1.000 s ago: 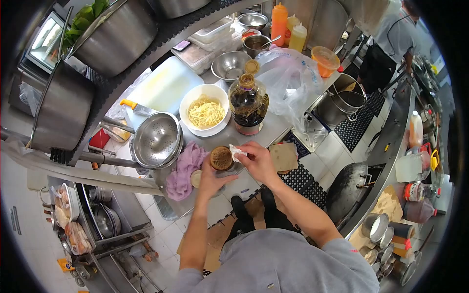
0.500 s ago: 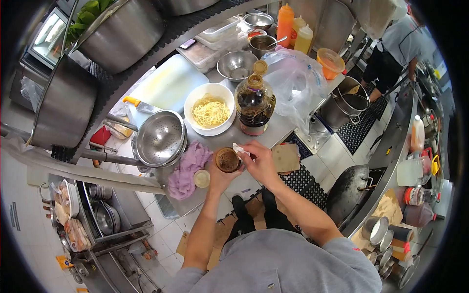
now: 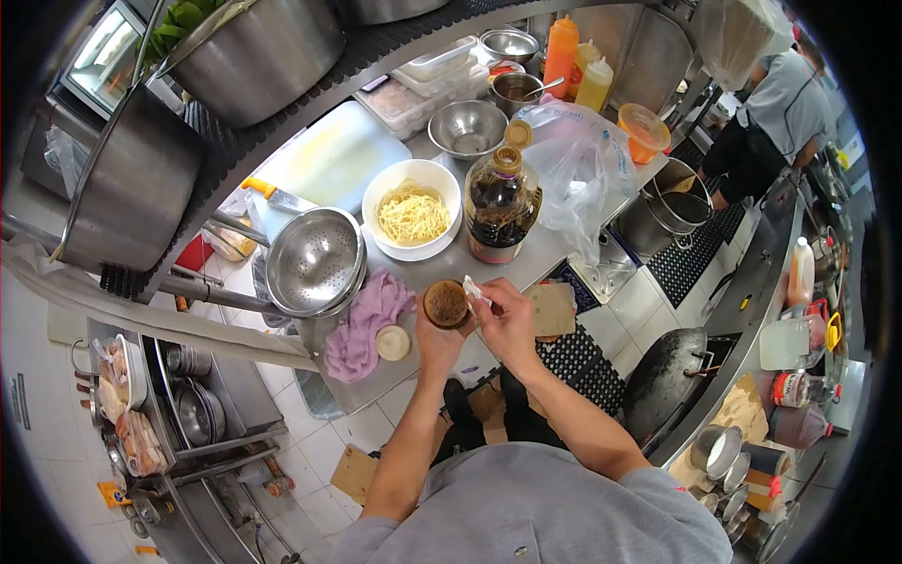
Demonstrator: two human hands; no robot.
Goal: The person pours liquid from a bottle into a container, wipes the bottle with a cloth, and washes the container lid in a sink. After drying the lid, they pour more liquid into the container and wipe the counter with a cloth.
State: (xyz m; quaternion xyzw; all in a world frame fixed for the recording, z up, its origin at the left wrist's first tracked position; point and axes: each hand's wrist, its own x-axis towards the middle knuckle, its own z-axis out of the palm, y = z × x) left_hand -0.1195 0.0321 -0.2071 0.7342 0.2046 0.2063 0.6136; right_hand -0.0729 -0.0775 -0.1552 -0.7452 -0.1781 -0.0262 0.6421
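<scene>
My left hand (image 3: 440, 344) is wrapped round a small open jar (image 3: 446, 305) with brown contents, held over the counter's front edge. Against the jar's right rim, my right hand (image 3: 505, 318) pinches a crumpled white tissue (image 3: 475, 289). A pale round lid (image 3: 393, 343) lies to the left, beside a purple cloth (image 3: 360, 329). Beyond my hands are a white bowl of noodles (image 3: 413, 211) and a large bottle of dark liquid (image 3: 501, 207), its cap flipped open.
Steel colanders (image 3: 316, 261), a yellow-handled knife (image 3: 272, 193) and a cutting board (image 3: 343, 155) are at left. Pots (image 3: 132, 188) stand on the shelf above. A plastic bag (image 3: 573, 174) lies right of the bottle. Another person (image 3: 785, 108) stands at back right.
The view has shifted slightly, so the counter items appear a little further right. My hands still hold the jar and tissue close together at the rim.
</scene>
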